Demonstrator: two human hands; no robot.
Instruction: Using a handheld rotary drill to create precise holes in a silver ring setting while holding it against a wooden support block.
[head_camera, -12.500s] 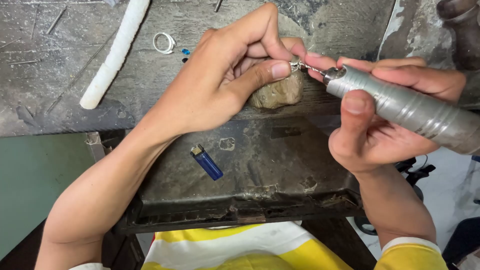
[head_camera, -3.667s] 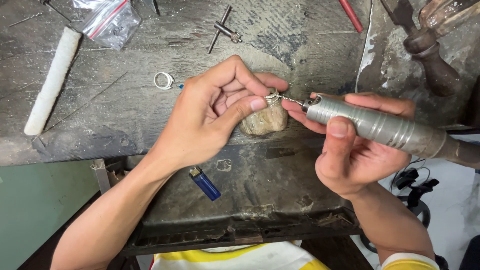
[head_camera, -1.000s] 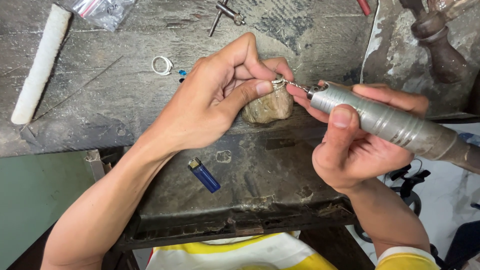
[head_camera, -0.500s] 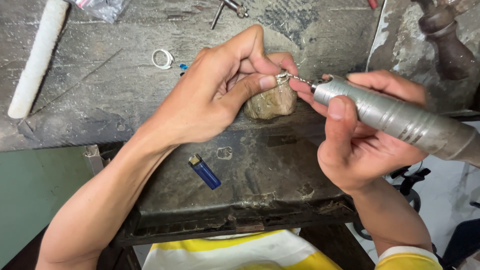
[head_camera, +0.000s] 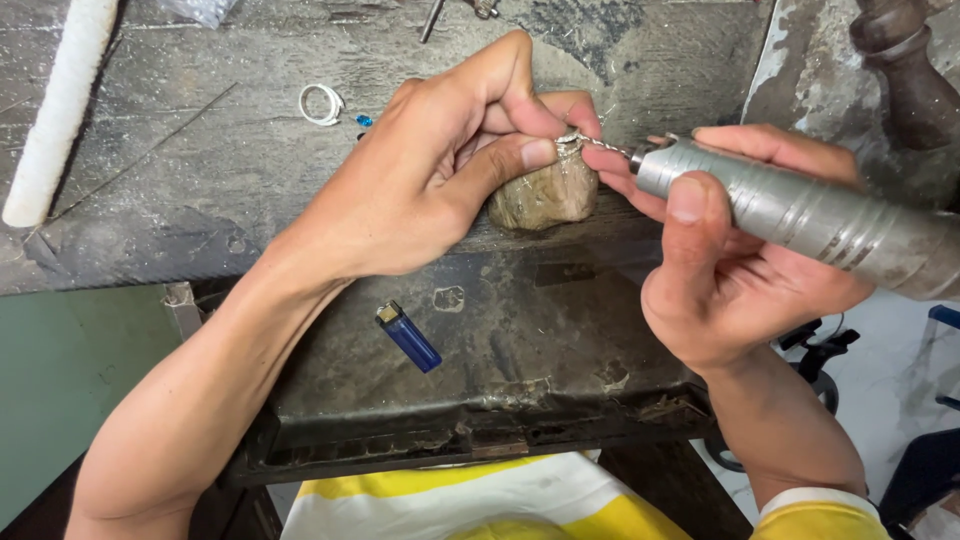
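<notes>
Nearest the wearer, a yellow and white garment (head_camera: 470, 495) is seen below the front edge of a dark pull-out tray (head_camera: 520, 400), on which a blue lighter (head_camera: 408, 337) lies towards the left side. Above the tray, at the front edge of the worn grey workbench (head_camera: 200, 190), a rounded wooden bench peg (head_camera: 545, 195) juts out. The left hand (head_camera: 430, 170) is rested over that peg, its thumb and forefinger pinched shut on a small silver ring (head_camera: 570, 139), which is held just at the top of the peg. The right hand (head_camera: 740, 270) is closed around the ribbed grey rotary handpiece (head_camera: 800, 215), whose thin bit is laid against the pinched ring. Further back on the workbench, a plain silver ring (head_camera: 321, 103) is seen with a small blue stone (head_camera: 365, 121) just beside it. Along the left edge a white felt stick (head_camera: 55, 110) is laid, and a dark turned post (head_camera: 905, 70) stands at the far right corner.
</notes>
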